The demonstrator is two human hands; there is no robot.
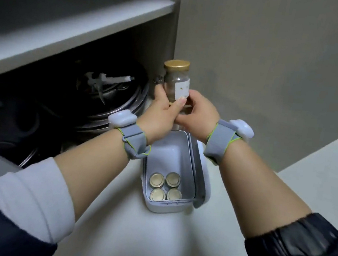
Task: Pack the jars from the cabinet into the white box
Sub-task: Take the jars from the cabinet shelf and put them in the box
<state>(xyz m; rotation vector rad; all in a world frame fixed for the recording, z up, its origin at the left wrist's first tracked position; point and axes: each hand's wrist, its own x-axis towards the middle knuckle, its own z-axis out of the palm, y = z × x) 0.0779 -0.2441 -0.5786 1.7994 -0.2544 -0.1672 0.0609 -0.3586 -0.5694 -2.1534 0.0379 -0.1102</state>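
Both hands, left hand (162, 109) and right hand (198, 114), held their grip clamped on a gold-lidded jar (175, 81) above the white box (198, 175) holding four jars (165, 187)

We see a clear glass jar (176, 83) with a matt gold metal lid (177, 65) and paper label (182, 89), a smooth white plastic box (176, 209) at six o'clock, and grey cloth wrist straps (135, 138).
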